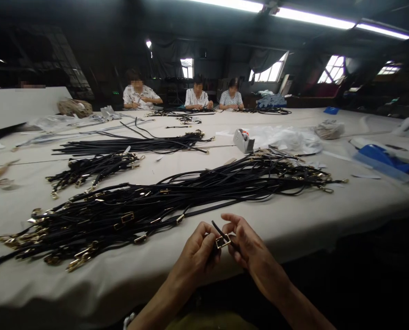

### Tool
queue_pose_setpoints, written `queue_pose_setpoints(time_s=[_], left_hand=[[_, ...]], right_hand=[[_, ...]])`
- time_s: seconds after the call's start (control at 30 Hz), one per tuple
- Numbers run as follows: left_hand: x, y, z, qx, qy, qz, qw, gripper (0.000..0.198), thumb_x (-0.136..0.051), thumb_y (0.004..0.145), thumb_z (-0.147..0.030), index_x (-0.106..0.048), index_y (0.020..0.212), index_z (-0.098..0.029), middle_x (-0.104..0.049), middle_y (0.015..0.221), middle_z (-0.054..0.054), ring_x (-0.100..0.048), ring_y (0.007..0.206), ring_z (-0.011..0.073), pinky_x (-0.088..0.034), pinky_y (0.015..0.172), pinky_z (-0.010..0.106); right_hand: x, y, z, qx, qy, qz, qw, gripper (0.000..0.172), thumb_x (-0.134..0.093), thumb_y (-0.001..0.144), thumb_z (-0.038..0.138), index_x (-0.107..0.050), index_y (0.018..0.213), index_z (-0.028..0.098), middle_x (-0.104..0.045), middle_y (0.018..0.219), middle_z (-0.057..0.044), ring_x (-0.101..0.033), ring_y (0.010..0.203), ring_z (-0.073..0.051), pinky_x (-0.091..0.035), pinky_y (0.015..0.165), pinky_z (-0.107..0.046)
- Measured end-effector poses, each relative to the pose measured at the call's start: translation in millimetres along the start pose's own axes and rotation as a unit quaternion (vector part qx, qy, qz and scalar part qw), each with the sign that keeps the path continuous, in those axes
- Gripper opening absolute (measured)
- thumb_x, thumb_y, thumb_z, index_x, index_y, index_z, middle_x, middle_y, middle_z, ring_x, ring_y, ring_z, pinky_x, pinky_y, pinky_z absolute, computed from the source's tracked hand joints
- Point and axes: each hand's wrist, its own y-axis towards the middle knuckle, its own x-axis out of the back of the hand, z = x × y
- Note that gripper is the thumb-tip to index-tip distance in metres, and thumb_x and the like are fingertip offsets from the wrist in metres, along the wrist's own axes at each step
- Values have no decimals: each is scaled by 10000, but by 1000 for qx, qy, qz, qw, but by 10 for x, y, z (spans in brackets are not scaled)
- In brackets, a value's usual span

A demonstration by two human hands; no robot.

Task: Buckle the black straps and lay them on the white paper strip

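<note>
Close to the table's front edge, my left hand (201,245) pinches a gold rectangular buckle (223,241) with a thin black strap (217,228) running through it. The strap's short end sticks up between my hands. On the other side, my right hand (248,245) has its thumb and fingers around the strap beside the buckle, with the index finger raised. Some of the strap is hidden behind my fingers. Just beyond my hands lies a long heap of black straps (190,188) with gold buckles and clasps at both ends.
Farther back lie a bundle of black straps (129,145) and a smaller pile (94,169). A tape dispenser (244,140) stands near clear plastic bags (289,139). A blue tape dispenser (386,158) is at the right. Three people sit across the table (345,215).
</note>
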Motion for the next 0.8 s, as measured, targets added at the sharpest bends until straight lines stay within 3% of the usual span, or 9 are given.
queue_pose_setpoints(time_s=[0.07,0.13,0.2,0.33,0.43,0.5,0.6,0.7,0.8], left_hand=[[-47,15,11,-28,37,2,999,311,-507,913,-513,-492,912,-202,-529,692,-29,-411,548,84,-328,496,182],[-112,35,25,-63,68,1,996,286,-556,898,-475,-532,974,-200,-556,830,0,-474,689,106,-405,614,196],[-179,67,44,-51,61,7,997,326,-570,884,-482,-527,1041,-200,-544,777,-12,-457,637,105,-390,564,197],[-291,141,86,56,-8,96,994,384,-542,883,-467,-466,1148,-200,-398,495,-99,-277,397,83,-202,383,194],[-357,166,125,110,-47,194,974,332,-542,886,-440,-548,1087,-176,-427,491,-76,-261,380,67,-167,367,192],[-374,177,154,130,-69,218,965,316,-558,873,-459,-600,932,-151,-407,483,-67,-237,386,55,-138,366,194],[-336,206,181,118,-58,176,976,352,-567,859,-499,-591,820,-151,-359,458,-76,-213,391,52,-112,378,197],[-253,241,171,107,-11,125,986,397,-580,830,-557,-555,766,-166,-343,453,-86,-207,394,54,-119,384,200],[-198,264,158,103,38,99,989,402,-576,821,-567,-522,731,-178,-353,475,-85,-234,424,63,-155,406,197]], right_hand=[[-17,17,-19,78,-107,-14,991,588,-660,823,592,-529,1301,275,-534,1055,-39,-525,760,-142,-454,640,-247],[-39,34,-32,149,-188,-35,970,422,-680,838,513,-652,1163,245,-553,1029,-57,-545,895,-196,-480,789,-298],[-42,47,-17,176,-180,-72,965,325,-573,917,498,-719,992,217,-580,1022,-73,-551,941,-211,-466,864,-323],[61,65,150,139,58,-117,982,431,-486,943,568,-730,934,213,-654,1102,-83,-562,1081,-238,-427,983,-372],[208,85,328,106,270,-103,952,384,-525,932,556,-729,953,232,-705,1028,-51,-579,1132,-226,-413,1044,-399],[320,98,404,106,340,-105,929,339,-540,940,514,-731,938,235,-719,979,-19,-601,1110,-190,-413,1061,-368],[493,81,391,94,355,-102,924,371,-510,954,523,-721,1012,224,-719,1030,-19,-612,1098,-176,-439,1039,-343],[642,-11,248,76,281,-94,952,399,-553,931,523,-689,1122,200,-693,1124,-58,-599,1119,-208,-480,977,-343],[736,-140,70,34,173,-81,981,329,-671,883,412,-695,1109,174,-696,1079,-79,-633,999,-198,-519,854,-298]])
